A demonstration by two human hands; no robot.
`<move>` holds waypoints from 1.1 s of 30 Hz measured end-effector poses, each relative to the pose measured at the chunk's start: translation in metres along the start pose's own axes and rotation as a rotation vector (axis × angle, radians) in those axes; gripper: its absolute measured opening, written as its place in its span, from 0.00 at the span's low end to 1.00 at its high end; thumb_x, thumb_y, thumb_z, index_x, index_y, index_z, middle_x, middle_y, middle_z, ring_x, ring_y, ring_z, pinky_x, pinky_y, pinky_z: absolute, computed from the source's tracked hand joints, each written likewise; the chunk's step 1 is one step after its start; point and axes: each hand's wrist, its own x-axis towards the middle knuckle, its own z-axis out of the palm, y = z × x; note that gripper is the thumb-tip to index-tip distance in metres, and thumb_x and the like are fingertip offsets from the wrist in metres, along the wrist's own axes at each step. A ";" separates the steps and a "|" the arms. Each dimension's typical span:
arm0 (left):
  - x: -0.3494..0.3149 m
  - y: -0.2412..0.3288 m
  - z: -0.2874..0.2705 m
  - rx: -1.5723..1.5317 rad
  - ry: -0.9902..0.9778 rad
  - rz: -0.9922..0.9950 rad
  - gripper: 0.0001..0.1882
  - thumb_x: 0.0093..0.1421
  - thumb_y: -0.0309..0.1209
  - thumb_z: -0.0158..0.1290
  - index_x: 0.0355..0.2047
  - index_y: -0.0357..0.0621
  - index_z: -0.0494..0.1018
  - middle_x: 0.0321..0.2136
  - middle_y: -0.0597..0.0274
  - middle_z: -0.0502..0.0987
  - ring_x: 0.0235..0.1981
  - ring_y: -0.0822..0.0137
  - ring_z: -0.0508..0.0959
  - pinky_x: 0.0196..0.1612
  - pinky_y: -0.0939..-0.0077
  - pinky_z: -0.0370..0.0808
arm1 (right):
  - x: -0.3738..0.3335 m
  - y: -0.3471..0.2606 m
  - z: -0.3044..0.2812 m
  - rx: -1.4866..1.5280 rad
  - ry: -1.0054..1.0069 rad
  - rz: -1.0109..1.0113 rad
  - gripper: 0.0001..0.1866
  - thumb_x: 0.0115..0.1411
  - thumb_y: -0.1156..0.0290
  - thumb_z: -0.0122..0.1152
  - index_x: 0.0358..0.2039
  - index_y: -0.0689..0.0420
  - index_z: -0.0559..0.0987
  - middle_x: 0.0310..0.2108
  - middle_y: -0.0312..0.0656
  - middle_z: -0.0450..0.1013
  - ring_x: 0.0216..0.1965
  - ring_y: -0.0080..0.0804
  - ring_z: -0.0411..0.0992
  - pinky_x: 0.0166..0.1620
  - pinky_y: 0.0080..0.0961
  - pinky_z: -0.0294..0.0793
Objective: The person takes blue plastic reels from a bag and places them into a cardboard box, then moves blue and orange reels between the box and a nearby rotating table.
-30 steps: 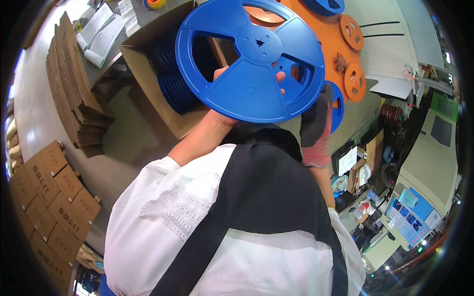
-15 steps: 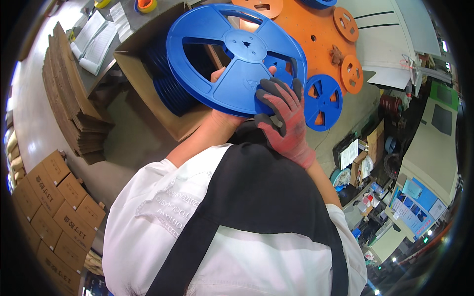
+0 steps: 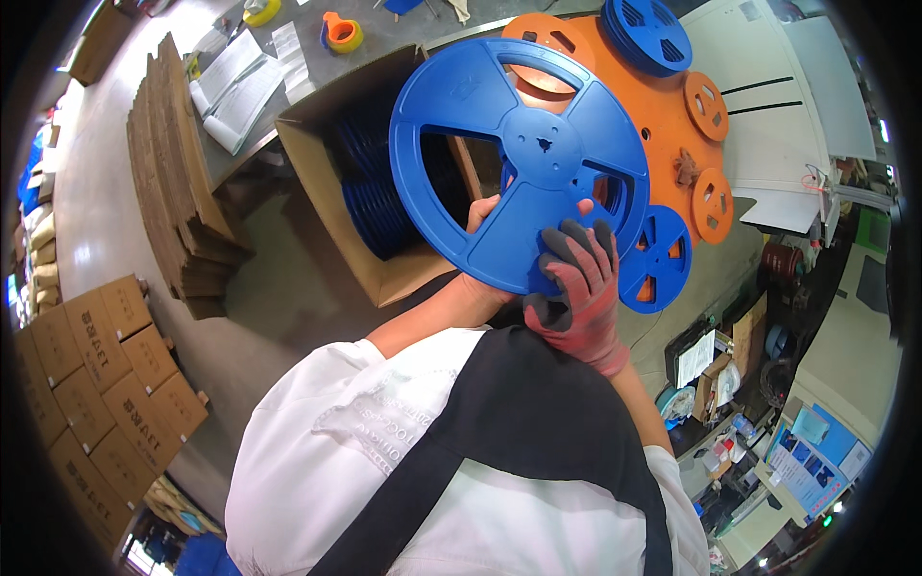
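Observation:
Between my two hands is a large blue plastic reel (image 3: pixel 538 216), tilted in front of my chest, with wide window openings and a round hub. My bare left hand (image 3: pixel 483 213) grips it from underneath; some fingers show through a window, and the reel hides the rest of that hand. On the near right rim lies my right hand (image 3: pixel 584 293) in a red and grey glove, its fingers bent over the edge. A bare fingertip shows beyond the gloved fingers. Left of the reel, an open cardboard box (image 3: pixel 331 206) holds several blue reels (image 3: pixel 379 219) standing on edge.
Behind the reel is an orange turntable (image 3: pixel 663 120) with orange discs and blue reels around it, including a blue reel (image 3: pixel 656 274) at its near side. Flattened cardboard (image 3: pixel 168 192) stands at left by a grey table (image 3: pixel 288 29) with papers and tape. Stacked cartons (image 3: pixel 101 384) are lower left.
The view has shifted, so everything sits lower and farther right. The reel has turned a little and its face shows more fully. Both hands stay on it.

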 end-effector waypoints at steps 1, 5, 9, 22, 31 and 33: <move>0.002 0.000 0.000 0.003 0.018 -0.007 0.42 0.55 0.53 0.38 0.64 0.37 0.57 0.58 0.35 0.66 0.53 0.41 0.72 0.59 0.50 0.69 | 0.003 0.000 -0.002 -0.010 -0.004 -0.008 0.19 0.45 0.63 0.66 0.38 0.53 0.72 0.53 0.43 0.70 0.57 0.50 0.66 0.62 0.57 0.57; 0.007 0.006 -0.006 0.050 -0.006 0.049 0.40 0.57 0.51 0.36 0.65 0.37 0.56 0.57 0.35 0.66 0.54 0.43 0.71 0.59 0.53 0.67 | 0.008 -0.004 -0.007 -0.023 -0.024 -0.041 0.17 0.46 0.63 0.65 0.36 0.54 0.74 0.51 0.44 0.71 0.54 0.51 0.68 0.59 0.56 0.62; 0.013 -0.001 0.007 0.175 -0.100 0.073 0.37 0.61 0.49 0.41 0.65 0.39 0.54 0.58 0.44 0.65 0.53 0.48 0.72 0.57 0.54 0.71 | 0.001 -0.003 -0.005 -0.076 -0.027 -0.051 0.16 0.47 0.62 0.64 0.37 0.52 0.76 0.49 0.43 0.72 0.54 0.49 0.69 0.60 0.56 0.61; 0.009 0.006 0.018 0.309 -0.049 0.100 0.41 0.60 0.51 0.46 0.68 0.43 0.49 0.59 0.48 0.64 0.52 0.53 0.73 0.58 0.56 0.71 | -0.003 0.005 -0.028 -0.111 -0.068 -0.122 0.18 0.48 0.56 0.66 0.38 0.48 0.76 0.55 0.39 0.70 0.60 0.43 0.65 0.62 0.63 0.53; -0.032 0.044 0.011 0.201 0.102 0.279 0.40 0.62 0.52 0.45 0.67 0.41 0.52 0.58 0.56 0.69 0.56 0.55 0.72 0.61 0.52 0.69 | -0.026 0.063 0.014 0.738 0.432 0.792 0.25 0.64 0.65 0.52 0.60 0.58 0.66 0.64 0.44 0.60 0.66 0.38 0.56 0.66 0.37 0.52; -0.048 0.064 -0.005 0.276 0.045 0.250 0.44 0.60 0.54 0.48 0.68 0.42 0.50 0.60 0.56 0.67 0.57 0.55 0.71 0.61 0.52 0.69 | -0.024 0.073 0.029 0.846 0.400 0.928 0.23 0.67 0.68 0.48 0.61 0.60 0.65 0.63 0.44 0.60 0.65 0.34 0.56 0.65 0.31 0.55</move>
